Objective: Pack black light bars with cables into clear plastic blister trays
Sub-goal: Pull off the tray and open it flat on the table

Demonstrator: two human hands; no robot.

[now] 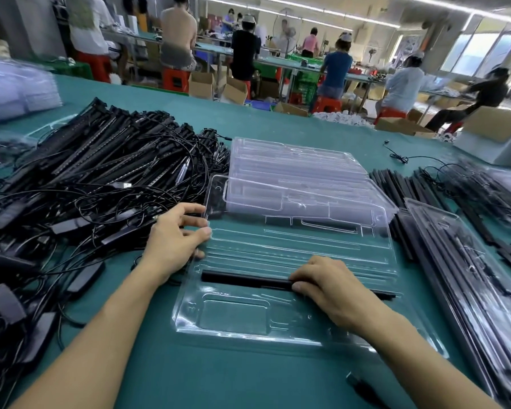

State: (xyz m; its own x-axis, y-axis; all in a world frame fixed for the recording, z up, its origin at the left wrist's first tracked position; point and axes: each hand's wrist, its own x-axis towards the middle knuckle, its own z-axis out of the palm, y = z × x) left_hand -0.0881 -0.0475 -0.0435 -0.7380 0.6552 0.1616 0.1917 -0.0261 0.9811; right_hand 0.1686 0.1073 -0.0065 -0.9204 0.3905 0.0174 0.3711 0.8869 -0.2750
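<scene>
A clear blister tray [278,320] lies open on the green table in front of me. One black light bar [242,280] lies in a long slot of the tray. My right hand [328,287] rests over the bar's right part, fingers curled on it. My left hand [177,240] touches the tray's left edge with relaxed fingers. A big tangled heap of black light bars with cables [95,178] lies on the left.
A stack of clear trays [295,169] stands behind the open one. Loose black bars [401,190] and a filled blister pack [466,261] lie to the right. Cardboard boxes [496,125] sit far right; seated workers fill the background.
</scene>
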